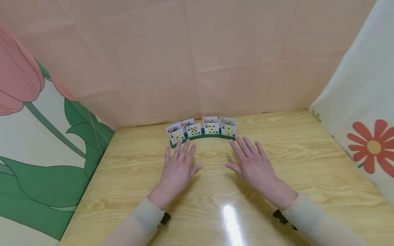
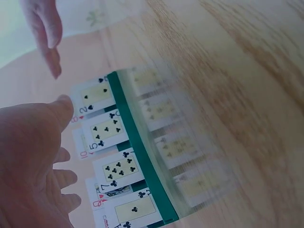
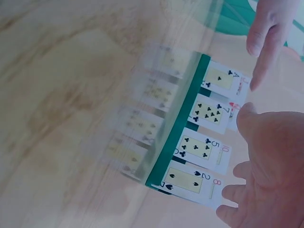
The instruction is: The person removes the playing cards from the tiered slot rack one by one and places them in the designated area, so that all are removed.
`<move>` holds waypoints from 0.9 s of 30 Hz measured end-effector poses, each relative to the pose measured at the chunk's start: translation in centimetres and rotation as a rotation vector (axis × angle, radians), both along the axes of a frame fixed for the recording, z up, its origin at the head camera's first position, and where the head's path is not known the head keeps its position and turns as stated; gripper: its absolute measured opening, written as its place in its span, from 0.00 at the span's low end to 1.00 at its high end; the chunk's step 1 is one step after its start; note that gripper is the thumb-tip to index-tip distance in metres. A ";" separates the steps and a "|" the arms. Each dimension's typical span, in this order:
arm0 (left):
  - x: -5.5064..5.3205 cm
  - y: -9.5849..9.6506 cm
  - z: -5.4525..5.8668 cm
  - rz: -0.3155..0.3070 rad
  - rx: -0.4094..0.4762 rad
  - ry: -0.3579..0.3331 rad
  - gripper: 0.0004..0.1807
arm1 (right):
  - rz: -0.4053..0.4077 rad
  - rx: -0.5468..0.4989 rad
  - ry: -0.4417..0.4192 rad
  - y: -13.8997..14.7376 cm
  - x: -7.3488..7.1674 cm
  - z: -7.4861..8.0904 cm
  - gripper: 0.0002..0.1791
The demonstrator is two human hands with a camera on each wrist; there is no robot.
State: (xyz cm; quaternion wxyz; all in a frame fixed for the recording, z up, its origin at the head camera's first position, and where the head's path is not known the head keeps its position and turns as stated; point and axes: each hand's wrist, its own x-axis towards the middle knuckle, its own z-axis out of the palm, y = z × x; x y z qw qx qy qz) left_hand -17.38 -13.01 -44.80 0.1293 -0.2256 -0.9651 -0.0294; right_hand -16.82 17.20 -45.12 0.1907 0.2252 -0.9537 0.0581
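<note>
A curved green card holder [image 1: 209,135] stands on the table with playing cards upright in two rows. Its front row reads, left to right, ace of clubs [image 1: 176,136], seven of clubs [image 1: 194,130], five of clubs [image 1: 211,128] and two of spades [image 1: 228,130]. Behind them rise a red jack [image 1: 169,129], a queen [image 1: 188,121], a ten [image 1: 210,119] and an eight [image 1: 227,120], partly hidden. My left hand [image 1: 178,171] is spread, fingertips near the holder's left end. At its right end, my right hand [image 1: 255,167] is spread likewise. Neither hand holds anything.
The wooden table [image 1: 129,177] mirrors the cards faintly in both wrist views. A pink cloth backdrop [image 1: 154,61] hangs close behind the holder. Patterned cloths flank the table: tulips and leaves on the left cloth [image 1: 55,136], a red flower [image 1: 373,147] on the right.
</note>
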 end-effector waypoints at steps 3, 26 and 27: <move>0.0 -0.1 0.1 0.010 0.004 0.008 0.44 | 0.000 0.000 -0.003 0.1 -0.1 0.1 0.48; -1.1 -3.7 -0.2 0.088 0.173 -0.035 0.43 | -0.027 -0.078 -0.052 1.2 -1.4 1.0 0.47; -1.1 -4.0 -0.3 0.087 0.185 -0.031 0.43 | -0.029 -0.077 -0.053 1.2 -1.5 0.9 0.47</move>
